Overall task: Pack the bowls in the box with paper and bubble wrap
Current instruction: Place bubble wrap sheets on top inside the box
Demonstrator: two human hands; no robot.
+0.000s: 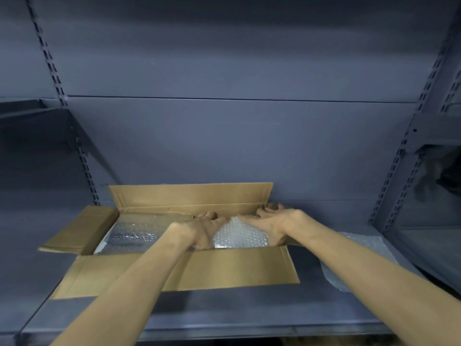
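Observation:
An open brown cardboard box (224, 267) lies on a grey metal shelf, all its flaps folded outward. In its right half sits a rounded bundle wrapped in bubble wrap (240, 234); the bowl inside cannot be seen. My left hand (197, 229) holds the bundle's left side, fingers curled over its far edge. My right hand (273, 222) lies over the bundle's right side with fingers reaching toward the box's far right corner. A flat sheet of bubble wrap (132, 236) over white paper covers the box's left half.
A loose piece of bubble wrap (364, 248) lies on the shelf to the right of the box, partly under my right forearm. Slotted shelf uprights (396, 168) stand at both sides. A dark object (446, 173) sits on the neighbouring right shelf.

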